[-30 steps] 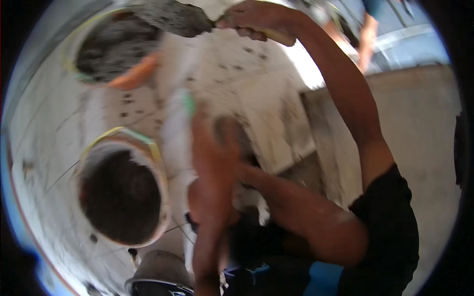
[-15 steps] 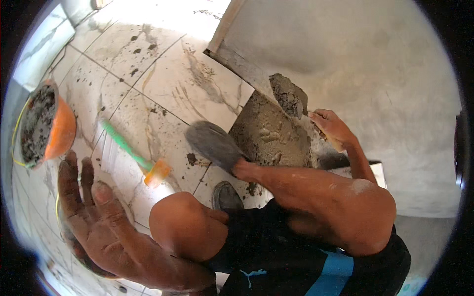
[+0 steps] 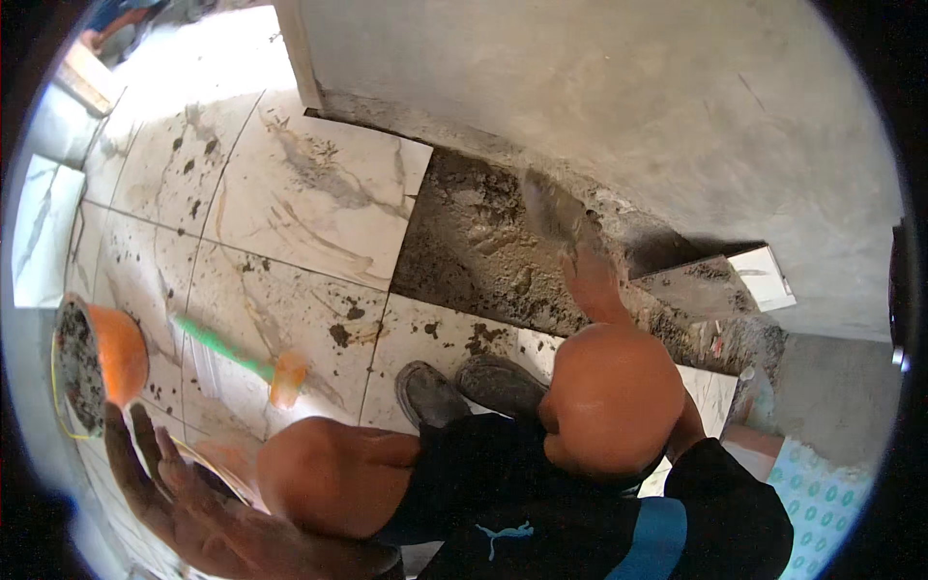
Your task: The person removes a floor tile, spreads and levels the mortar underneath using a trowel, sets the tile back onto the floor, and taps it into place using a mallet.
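Observation:
My right hand [image 3: 592,275] is closed round the handle of a trowel, reaching past my right knee. The trowel's blade [image 3: 553,206] is smeared by motion, low over the grey mortar bed [image 3: 474,251] near the wall. How much mortar lies on the blade cannot be made out. My left hand [image 3: 184,493] hangs at the lower left, fingers stretched out and holding nothing. Just beyond its fingertips stands an orange bucket [image 3: 122,353] of grey mortar, tilted in view. A rubber mallet with a green handle [image 3: 222,348] and orange head [image 3: 288,377] lies on the tiles near that hand.
Marbled white floor tiles [image 3: 300,193], spattered with mortar, border the bed. A plastered wall [image 3: 580,87] rises along its far side. Against that wall leans a cut tile piece [image 3: 762,275]. My shoes [image 3: 498,385] stand by the bed's near edge. Another person's hand [image 3: 92,39] shows at upper left.
My right hand has brought the trowel from beside the wall, loaded with mortar, down over the bed. My outstretched foot has drawn back beside the other. The view has shifted.

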`<state>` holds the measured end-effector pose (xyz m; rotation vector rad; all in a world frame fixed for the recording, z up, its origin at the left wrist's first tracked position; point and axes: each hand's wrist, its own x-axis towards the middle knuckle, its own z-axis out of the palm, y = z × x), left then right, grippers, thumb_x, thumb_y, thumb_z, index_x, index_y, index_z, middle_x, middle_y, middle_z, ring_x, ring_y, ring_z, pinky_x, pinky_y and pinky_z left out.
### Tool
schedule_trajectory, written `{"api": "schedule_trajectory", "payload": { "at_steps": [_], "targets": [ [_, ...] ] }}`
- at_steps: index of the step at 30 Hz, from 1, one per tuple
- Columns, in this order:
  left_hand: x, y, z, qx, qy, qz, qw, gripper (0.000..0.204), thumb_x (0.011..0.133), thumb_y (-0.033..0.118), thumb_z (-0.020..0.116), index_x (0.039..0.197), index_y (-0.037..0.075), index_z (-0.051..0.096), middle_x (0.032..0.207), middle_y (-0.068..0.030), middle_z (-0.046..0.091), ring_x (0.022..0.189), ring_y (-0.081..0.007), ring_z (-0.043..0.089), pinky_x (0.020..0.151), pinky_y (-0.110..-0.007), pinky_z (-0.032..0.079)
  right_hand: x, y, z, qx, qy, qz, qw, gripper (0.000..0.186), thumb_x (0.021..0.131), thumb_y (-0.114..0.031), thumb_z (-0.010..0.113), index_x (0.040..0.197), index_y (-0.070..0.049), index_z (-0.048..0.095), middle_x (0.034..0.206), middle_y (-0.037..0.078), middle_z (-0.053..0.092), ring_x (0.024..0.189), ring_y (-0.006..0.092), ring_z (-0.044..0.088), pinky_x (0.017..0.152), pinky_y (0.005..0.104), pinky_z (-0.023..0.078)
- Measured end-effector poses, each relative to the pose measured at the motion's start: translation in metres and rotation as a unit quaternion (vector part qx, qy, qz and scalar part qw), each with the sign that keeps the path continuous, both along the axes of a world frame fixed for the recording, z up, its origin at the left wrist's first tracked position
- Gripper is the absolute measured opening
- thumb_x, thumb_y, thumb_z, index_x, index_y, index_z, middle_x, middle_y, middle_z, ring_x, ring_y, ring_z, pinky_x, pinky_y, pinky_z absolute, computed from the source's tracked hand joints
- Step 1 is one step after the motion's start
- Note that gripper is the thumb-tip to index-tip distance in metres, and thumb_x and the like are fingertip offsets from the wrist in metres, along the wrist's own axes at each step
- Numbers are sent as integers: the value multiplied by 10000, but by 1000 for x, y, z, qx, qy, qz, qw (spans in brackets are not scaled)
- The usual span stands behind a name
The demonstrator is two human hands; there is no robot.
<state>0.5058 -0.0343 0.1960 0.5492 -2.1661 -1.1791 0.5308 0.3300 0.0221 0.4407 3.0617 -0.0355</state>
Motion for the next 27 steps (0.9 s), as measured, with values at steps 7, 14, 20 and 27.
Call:
{"api": "schedule_trajectory", "payload": {
  "at_steps": [7, 14, 20, 27],
  "targets": [
    [1, 30, 8, -36, 8, -40, 999, 448, 902, 251, 440, 1243, -39, 428, 1242, -176, 482, 1163, -300, 447, 997, -393, 332, -45, -42, -14, -141, -192, -4, 971, 400, 899, -319, 440, 1023, 58, 488, 826, 233, 605, 732, 408, 593, 691, 487, 482],
    [-4, 46, -1, -55, 4, -65, 996, 449, 904, 256, 436, 1242, -39, 430, 1239, -177, 484, 1162, -301, 447, 997, -395, 332, -14, 21, -52, -58, -166, 40, 984, 227, 831, -119, 507, 993, 31, 560, 917, 251, 572, 746, 329, 610, 602, 422, 514],
    [-4, 64, 1, -76, 7, -79, 994, 450, 905, 260, 433, 1241, -39, 431, 1237, -178, 486, 1162, -301, 447, 998, -396, 332, 14, 28, -38, 28, -132, 97, 986, 230, 837, -128, 493, 1027, -21, 566, 1000, 235, 553, 765, 331, 616, 630, 425, 518],
    [-8, 80, -1, -77, 10, -127, 989, 450, 907, 265, 429, 1240, -39, 433, 1234, -178, 488, 1162, -302, 447, 998, -398, 332, -11, 12, -68, -128, -178, -2, 976, 227, 862, -145, 480, 1006, 6, 570, 980, 216, 544, 730, 330, 627, 560, 422, 521]
  ]
}}
